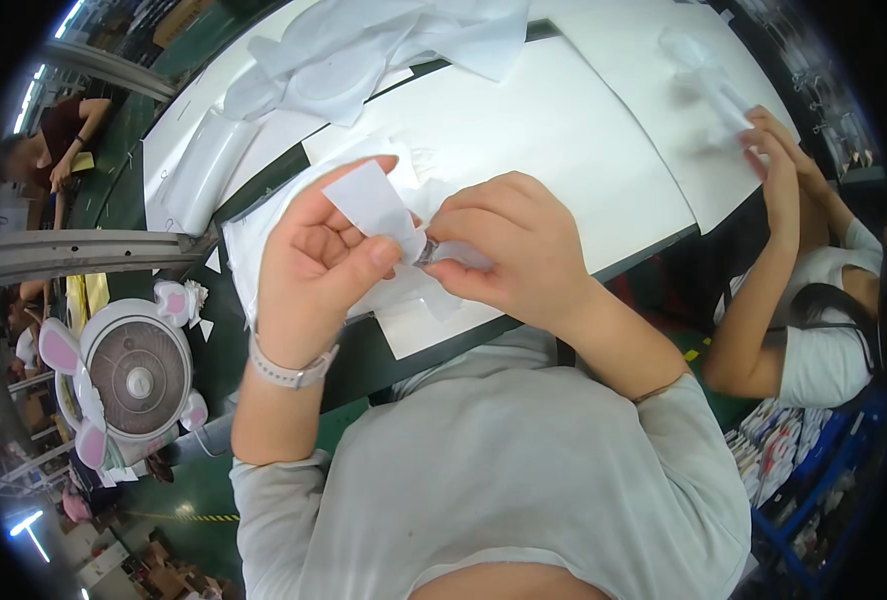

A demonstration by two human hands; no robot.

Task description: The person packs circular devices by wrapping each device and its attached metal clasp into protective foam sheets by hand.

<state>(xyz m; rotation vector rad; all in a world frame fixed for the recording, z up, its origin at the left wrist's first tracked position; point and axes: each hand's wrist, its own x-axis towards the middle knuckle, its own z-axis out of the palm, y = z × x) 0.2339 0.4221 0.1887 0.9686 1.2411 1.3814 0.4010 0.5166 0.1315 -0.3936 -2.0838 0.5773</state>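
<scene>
A small white rectangular card (365, 195) stands up from my left hand (315, 262), its lower part pressed under the thumb. My right hand (521, 242) is closed in a pinch beside it, fingertips almost meeting the left thumb. Between the fingertips shows a small, shiny dark-and-clear piece (426, 252), too small to name. Thin translucent white sheeting (433, 298) lies under and around both hands. I cannot tell whether it is joined to the card.
A pile of clear plastic bags (348, 60) lies at the far side of the white-topped table (543, 120). A roll of clear film (208, 165) is at left, near a rabbit-eared fan (138, 380). At right a co-worker's hands (775, 150) handle a clear bag (708, 75).
</scene>
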